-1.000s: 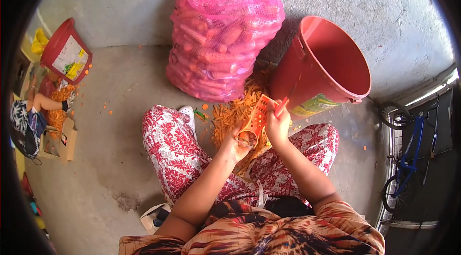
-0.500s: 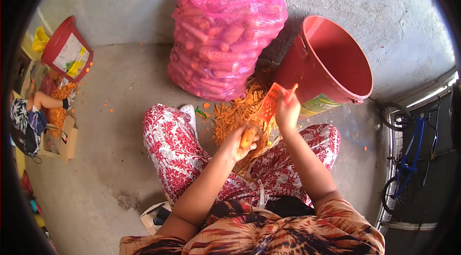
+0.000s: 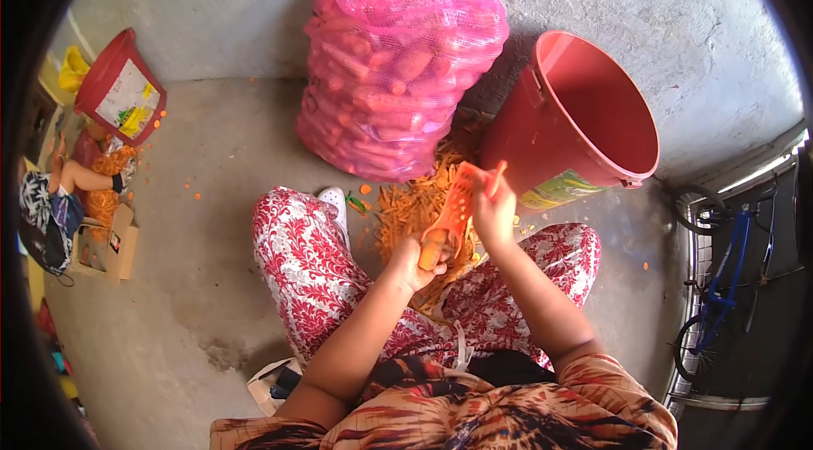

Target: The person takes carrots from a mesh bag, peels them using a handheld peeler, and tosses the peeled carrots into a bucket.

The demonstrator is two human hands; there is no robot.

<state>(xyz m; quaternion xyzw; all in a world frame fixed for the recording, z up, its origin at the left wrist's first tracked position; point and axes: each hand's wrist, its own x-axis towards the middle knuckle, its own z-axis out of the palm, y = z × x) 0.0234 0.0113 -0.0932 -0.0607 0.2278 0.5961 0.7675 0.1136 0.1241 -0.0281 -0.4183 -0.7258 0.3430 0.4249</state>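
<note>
My left hand (image 3: 408,264) is closed around a carrot (image 3: 433,248), held over the space between my bent legs. In my right hand (image 3: 494,211) is an orange plastic peeler (image 3: 459,196) with rows of holes in its flat body. The peeler's lower end lies against the upper part of the carrot, or just over it. Beneath both hands a heap of carrot peelings (image 3: 398,211) spreads across the floor. My fingers partly cover the carrot and the peeler's handle.
Beyond the peelings stands a pink mesh sack (image 3: 373,99) full of carrots. A large red bucket (image 3: 517,124) tilts beside it against the wall. At far left, another person (image 3: 55,204) sits near a second red bucket (image 3: 127,94) and a cardboard box (image 3: 120,242). A blue bicycle (image 3: 724,289) is at right.
My right hand has brought the peeler down and left, towards me, onto or over the carrot. My left hand and the carrot have shifted only slightly.
</note>
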